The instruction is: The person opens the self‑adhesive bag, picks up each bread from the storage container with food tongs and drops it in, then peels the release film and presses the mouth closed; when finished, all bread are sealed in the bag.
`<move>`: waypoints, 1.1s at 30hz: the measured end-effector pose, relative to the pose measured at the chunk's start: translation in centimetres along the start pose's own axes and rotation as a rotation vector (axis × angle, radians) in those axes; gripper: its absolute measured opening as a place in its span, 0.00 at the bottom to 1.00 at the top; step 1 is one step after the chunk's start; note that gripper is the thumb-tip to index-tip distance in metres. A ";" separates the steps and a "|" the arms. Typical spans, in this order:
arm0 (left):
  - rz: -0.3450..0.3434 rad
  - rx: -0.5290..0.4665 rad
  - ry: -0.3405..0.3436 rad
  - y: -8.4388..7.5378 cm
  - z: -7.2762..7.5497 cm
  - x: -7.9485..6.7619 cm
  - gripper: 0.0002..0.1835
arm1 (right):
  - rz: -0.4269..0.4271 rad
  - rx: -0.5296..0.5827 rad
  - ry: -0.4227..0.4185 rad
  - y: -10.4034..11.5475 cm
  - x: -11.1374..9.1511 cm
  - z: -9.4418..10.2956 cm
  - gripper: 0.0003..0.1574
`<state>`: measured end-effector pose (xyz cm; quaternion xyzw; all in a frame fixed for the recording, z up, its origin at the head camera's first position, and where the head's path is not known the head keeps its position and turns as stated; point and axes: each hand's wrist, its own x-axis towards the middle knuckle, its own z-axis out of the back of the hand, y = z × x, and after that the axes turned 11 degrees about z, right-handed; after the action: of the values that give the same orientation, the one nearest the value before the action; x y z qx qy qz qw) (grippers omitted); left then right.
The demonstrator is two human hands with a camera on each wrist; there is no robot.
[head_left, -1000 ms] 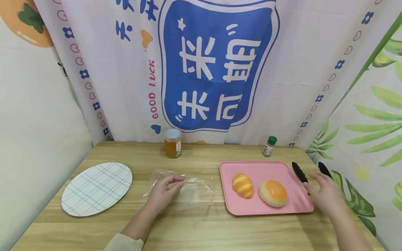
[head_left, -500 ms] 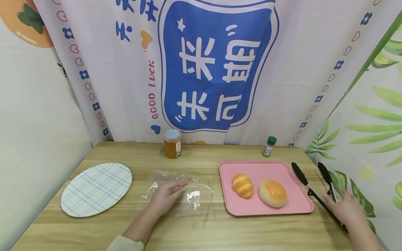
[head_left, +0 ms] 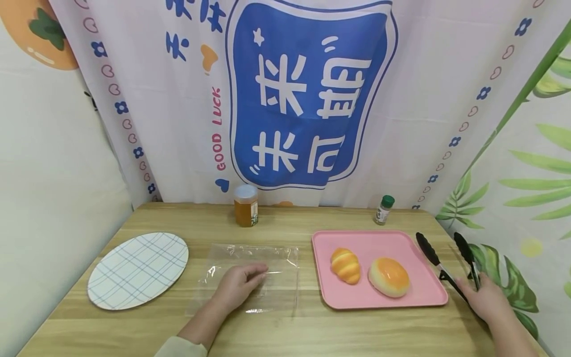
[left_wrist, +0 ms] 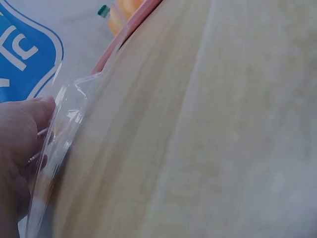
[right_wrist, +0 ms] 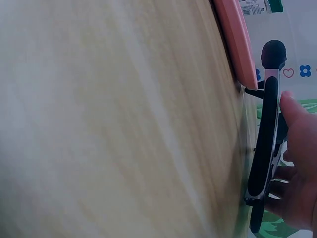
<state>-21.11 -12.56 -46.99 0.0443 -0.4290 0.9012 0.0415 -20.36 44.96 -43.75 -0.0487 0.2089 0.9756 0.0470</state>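
My left hand point(head_left: 241, 285) is over a clear plastic bag point(head_left: 283, 292) spread on the table. In the left wrist view, the bag's film point(left_wrist: 74, 116) stands up against that hand, with thin folds between thumb and curled fingers. At the right, my right hand point(head_left: 486, 300) grips metal tongs with black tips point(head_left: 428, 249) by their handle part, arms apart and tips pointing away. The right wrist view has the tongs' black handle point(right_wrist: 262, 139) side-on, thumb along one side and fingers behind it. Part of the handle is hidden under the hand in the head view.
A pink tray point(head_left: 357, 240) beside the tongs holds a croissant point(head_left: 345, 266) and a round bun point(head_left: 389, 277). A checked oval plate point(head_left: 138, 271) lies at left. Along the back stand an orange-brown jar point(head_left: 246, 207) and a green-capped shaker point(head_left: 384, 210).
My right hand has moved back from the tongs' front part to their handle and now grips it. The bag has flattened and shifted nearer as my left hand lowered slightly.
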 end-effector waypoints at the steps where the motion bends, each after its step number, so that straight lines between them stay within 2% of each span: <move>1: 0.002 0.003 0.005 0.0 -0.1 0.0 0.10 | 0.003 0.000 0.000 0.1 0.0 -0.1 0.63; 5: 0.005 0.001 0.010 0.1 -0.2 -0.1 0.10 | 0.002 0.004 0.004 0.2 0.0 -0.4 0.67; 11: 0.010 -0.035 -0.026 -0.2 -0.1 -0.1 0.11 | -0.025 0.014 -0.029 0.1 0.0 -0.7 0.74; 17: 0.017 -0.093 -0.037 -0.4 0.0 0.0 0.12 | -0.044 0.024 -0.065 0.2 -0.2 -0.7 0.71; 22: 0.033 -0.117 -0.031 -0.2 0.1 0.2 0.12 | 0.027 0.020 -0.127 0.6 -1.2 -0.2 0.62; 24: 0.034 -0.119 -0.037 -0.2 0.3 0.4 0.12 | 0.068 0.000 -0.152 1.1 -1.6 0.1 0.62; 29: 0.041 -0.114 -0.053 -0.1 0.7 0.6 0.11 | 0.181 -0.036 -0.116 2.7 -2.7 1.1 0.67; 33: 0.047 -0.128 -0.045 -0.1 0.8 0.8 0.11 | 0.250 -0.023 -0.089 3.5 -4.0 1.7 0.63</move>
<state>-21.88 -13.09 -46.29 0.0518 -0.4877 0.8714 0.0133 -16.97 42.17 -40.33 0.0205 0.2001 0.9773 -0.0663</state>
